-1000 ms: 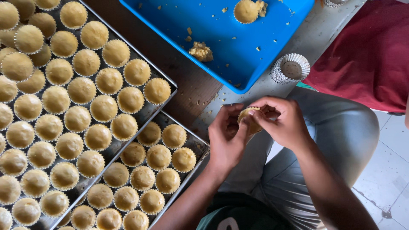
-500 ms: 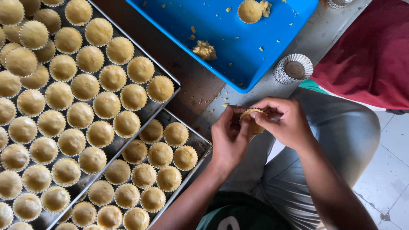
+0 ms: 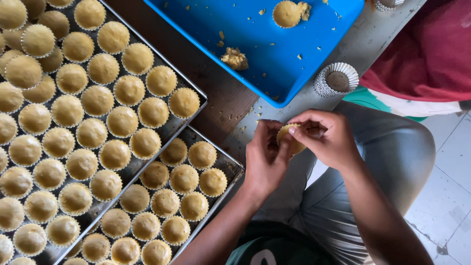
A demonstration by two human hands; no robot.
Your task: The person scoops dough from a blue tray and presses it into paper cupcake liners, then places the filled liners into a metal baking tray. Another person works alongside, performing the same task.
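Since the earlier frames I see little change: both hands have stayed together over the lap, and the view has drifted slightly so the trays sit a touch lower and to the right. The biggest thing in view is the large tray [image 3: 198, 95] at the left, packed with rows of pale dough cups in paper liners. Partly tucked under its near edge lies the small tray [image 3: 234, 167], also filled with cups in rows. Above, the blue tray [image 3: 319, 44] rests on the dark worktop [image 3: 221, 103]; it holds one filled cup [image 3: 287, 13] near its far edge, a dough lump [image 3: 234, 58] and scattered crumbs. To the right a red cloth [image 3: 427, 49] covers the corner, and grey trousers show below it. Just beside the blue tray's corner stands a stack of empty liners [image 3: 337, 79]. The left hand [image 3: 265, 157] and the right hand [image 3: 326, 137] meet just off the worktop's edge, near the small tray's corner. Between them is the dough cup [image 3: 287, 135], with both grips narrow and closed around it: left fingers cradle its side while the right fingertips [image 3: 293, 131] press at its rim.
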